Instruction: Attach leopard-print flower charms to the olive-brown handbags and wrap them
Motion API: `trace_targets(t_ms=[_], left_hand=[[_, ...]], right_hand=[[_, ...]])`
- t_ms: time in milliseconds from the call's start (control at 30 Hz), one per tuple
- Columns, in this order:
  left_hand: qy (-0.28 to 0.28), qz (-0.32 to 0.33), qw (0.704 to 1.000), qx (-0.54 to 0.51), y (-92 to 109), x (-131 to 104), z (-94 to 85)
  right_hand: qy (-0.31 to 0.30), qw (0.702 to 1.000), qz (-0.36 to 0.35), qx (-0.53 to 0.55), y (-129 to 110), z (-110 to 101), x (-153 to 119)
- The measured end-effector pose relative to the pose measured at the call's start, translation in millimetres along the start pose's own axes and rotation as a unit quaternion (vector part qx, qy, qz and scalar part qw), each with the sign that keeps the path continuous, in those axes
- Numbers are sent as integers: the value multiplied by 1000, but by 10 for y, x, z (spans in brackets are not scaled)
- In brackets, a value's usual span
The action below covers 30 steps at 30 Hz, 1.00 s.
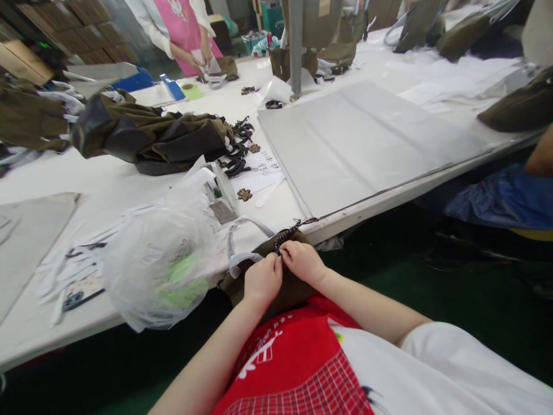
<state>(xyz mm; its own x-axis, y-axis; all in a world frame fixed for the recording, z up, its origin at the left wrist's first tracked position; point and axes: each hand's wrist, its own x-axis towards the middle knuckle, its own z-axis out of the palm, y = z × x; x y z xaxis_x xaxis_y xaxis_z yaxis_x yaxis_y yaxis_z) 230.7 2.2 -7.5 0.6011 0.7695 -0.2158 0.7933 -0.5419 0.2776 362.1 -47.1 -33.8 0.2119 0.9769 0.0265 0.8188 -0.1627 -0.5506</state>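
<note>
An olive-brown bag [291, 294] rests against the table's front edge, close to my body. At its top, my left hand [264, 278] and my right hand [303, 262] meet with fingers pinched together. Between them is a dark braided cord [287, 233], its loose end lying toward the table edge. The right fingers close on this cord; the left fingertips press beside it, and exactly what they grip is hidden. Pale wrapped handles [244, 259] stick up on the bag's left side.
A clear plastic bag [159, 259] hangs over the table edge at left, near a phone [82, 293]. Stacked olive bags [159, 135], flower-shaped tags [244, 194] and a metal box [222, 193] lie beyond. Large grey sheets [367, 144] cover the right. A person in pink [181, 29] works opposite.
</note>
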Motion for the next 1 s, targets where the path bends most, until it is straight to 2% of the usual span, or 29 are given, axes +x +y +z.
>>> trace_targets(t_ms=[67, 200, 300, 433, 533, 667, 733, 800, 900, 1000], left_hand=[[1, -2, 998, 70, 81, -55, 11], [5, 46, 993, 106, 119, -113, 77], [6, 58, 993, 103, 59, -138, 100], [23, 14, 999, 36, -118, -118, -26], [89, 4, 996, -33, -270, -76, -191], [214, 67, 971, -82, -399, -44, -309], [257, 96, 957, -95, -425, -39, -302], [270, 114, 950, -103, -440, -43, -268], [259, 114, 952, -116, -480, -83, -214], [296, 79, 943, -134, -571, -189, -178]], right_hand=[[5, 1000, 12, 15, -3, 3, -4], [9, 998, 35, 48, 39, 3, 35], [6, 997, 25, 67, 88, -21, 83], [45, 992, -1, 121, 119, -126, 47], [91, 974, 15, 209, 141, -289, -54], [141, 918, 59, 365, 227, -574, -91], [162, 891, 76, 417, 276, -718, -6], [170, 880, 76, 436, 304, -851, 157], [169, 894, 37, 413, 289, -994, 504], [153, 924, -21, 349, 233, -1005, 897]])
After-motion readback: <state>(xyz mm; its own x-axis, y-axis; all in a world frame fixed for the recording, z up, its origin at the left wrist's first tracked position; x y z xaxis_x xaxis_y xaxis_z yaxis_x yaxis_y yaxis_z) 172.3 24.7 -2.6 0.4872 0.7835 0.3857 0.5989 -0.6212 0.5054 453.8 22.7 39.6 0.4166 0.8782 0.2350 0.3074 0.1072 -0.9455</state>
